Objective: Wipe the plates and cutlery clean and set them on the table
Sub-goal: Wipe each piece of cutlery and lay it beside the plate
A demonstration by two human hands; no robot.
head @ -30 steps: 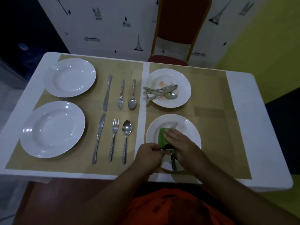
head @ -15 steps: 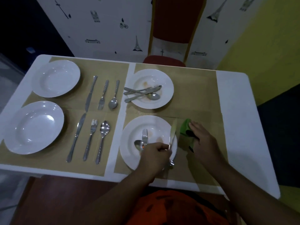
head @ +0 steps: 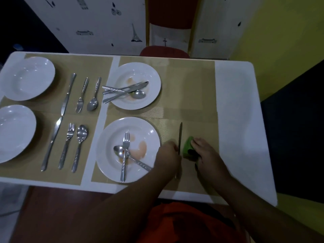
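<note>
Head view: white table (head: pixel 236 102), tan placemats (head: pixel 189 85), red chair (head: pixel 168 13) behind.

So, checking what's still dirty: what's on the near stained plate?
A fork lies across a spoon, over pinkish smears. The left hand covers the plate's right rim and the spoon handle's end, so anything there is unseen.

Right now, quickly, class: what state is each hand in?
Left hand: holds the silver metal table knife.
Right hand: grips the green wiping cloth.
</note>
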